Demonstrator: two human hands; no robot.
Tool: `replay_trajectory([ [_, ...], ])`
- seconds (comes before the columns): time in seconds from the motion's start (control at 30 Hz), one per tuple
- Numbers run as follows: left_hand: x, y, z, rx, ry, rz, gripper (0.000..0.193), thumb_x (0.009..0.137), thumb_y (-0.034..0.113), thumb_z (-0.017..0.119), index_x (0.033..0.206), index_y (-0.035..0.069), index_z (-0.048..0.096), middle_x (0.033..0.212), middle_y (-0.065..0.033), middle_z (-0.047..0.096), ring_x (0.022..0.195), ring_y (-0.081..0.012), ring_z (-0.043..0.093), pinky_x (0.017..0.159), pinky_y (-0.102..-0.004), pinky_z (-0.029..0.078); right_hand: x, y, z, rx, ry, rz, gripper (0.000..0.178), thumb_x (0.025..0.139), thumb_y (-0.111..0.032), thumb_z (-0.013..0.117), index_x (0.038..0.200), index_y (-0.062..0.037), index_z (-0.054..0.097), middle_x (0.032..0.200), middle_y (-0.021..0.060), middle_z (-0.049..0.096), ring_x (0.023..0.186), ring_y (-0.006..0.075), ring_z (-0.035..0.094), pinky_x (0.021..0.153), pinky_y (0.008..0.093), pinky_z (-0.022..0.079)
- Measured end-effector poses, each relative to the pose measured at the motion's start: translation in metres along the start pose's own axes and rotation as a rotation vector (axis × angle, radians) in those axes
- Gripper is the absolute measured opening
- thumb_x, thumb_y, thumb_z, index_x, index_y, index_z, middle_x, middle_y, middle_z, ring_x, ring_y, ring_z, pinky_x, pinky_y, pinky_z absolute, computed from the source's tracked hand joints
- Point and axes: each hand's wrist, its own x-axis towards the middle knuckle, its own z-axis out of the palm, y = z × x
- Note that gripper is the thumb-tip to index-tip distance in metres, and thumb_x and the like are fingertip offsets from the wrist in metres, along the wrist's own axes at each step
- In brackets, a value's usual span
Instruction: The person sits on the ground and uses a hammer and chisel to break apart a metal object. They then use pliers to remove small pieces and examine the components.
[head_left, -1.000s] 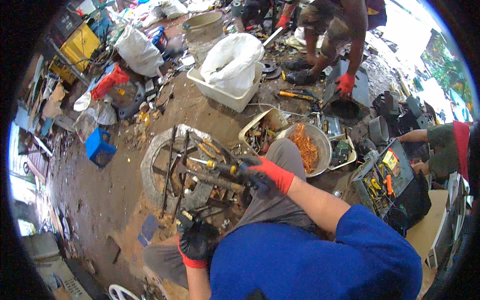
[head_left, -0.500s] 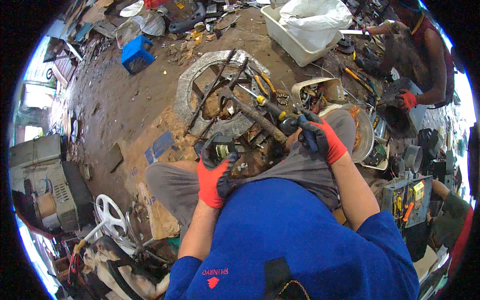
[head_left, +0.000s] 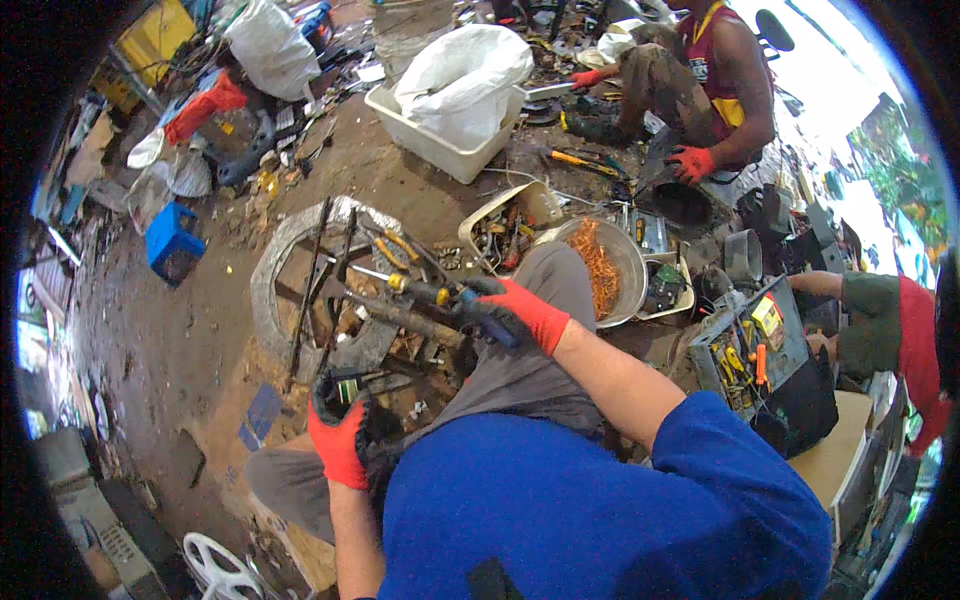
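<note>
My left hand (head_left: 345, 425), in a red glove with dark fingers, is closed around a small dark block with a greenish face (head_left: 347, 390). My right hand (head_left: 520, 315), gloved the same way, is closed on a dark-handled tool (head_left: 490, 320) above my right knee; its working end cannot be made out. Just left of that hand lie a screwdriver with a yellow and black handle (head_left: 418, 290) and a hammer (head_left: 400, 318). Yellow-handled pliers (head_left: 390, 250) lie beside them. These tools rest on an octagonal metal frame (head_left: 270, 270), crossed by rusty bars (head_left: 310, 290).
A metal bowl (head_left: 638, 285) of copper-coloured wire and a cream bin (head_left: 540, 200) of scrap stand right. A toolbox (head_left: 715, 350) lies farther right. Ahead are a white tub (head_left: 440, 150) and a blue stool (head_left: 172, 240). Another person (head_left: 735, 90) with red gloves sits at upper right.
The view has swung right, so the scene sits farther left. My right hand has come closer to the tools on the frame. My left hand still grips the dark block.
</note>
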Motion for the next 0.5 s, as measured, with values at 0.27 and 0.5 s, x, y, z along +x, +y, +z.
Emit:
replay_trajectory([
  [0.27, 0.059, -0.049, 0.033, 0.442, -0.015, 0.063, 0.066, 0.071, 0.014, 0.081, 0.128, -0.004, 0.054, 0.125, -0.0236, 0.058, 0.116, -0.0374, 0.057, 0.102, -0.0423, 0.043, 0.001, 0.011, -0.002, -0.037, 0.047, -0.065, 0.047, 0.087, -0.021, 0.073, 0.128, -0.0043, 0.060, 0.104, 0.0008, 0.066, 0.085, 0.0092, 0.060, 0.072, 0.0278, 0.052],
  [0.5, 0.058, -0.068, 0.045, 0.621, -0.018, 0.010, 0.074, 0.070, 0.017, 0.083, 0.136, 0.004, 0.050, 0.134, -0.0283, 0.050, 0.126, -0.0441, 0.049, 0.106, -0.0466, 0.041, -0.003, 0.004, 0.004, 0.023, 0.020, -0.028, 0.048, 0.088, -0.021, 0.071, 0.130, -0.0045, 0.057, 0.102, 0.0015, 0.065, 0.080, 0.0096, 0.060, 0.067, 0.0280, 0.052],
])
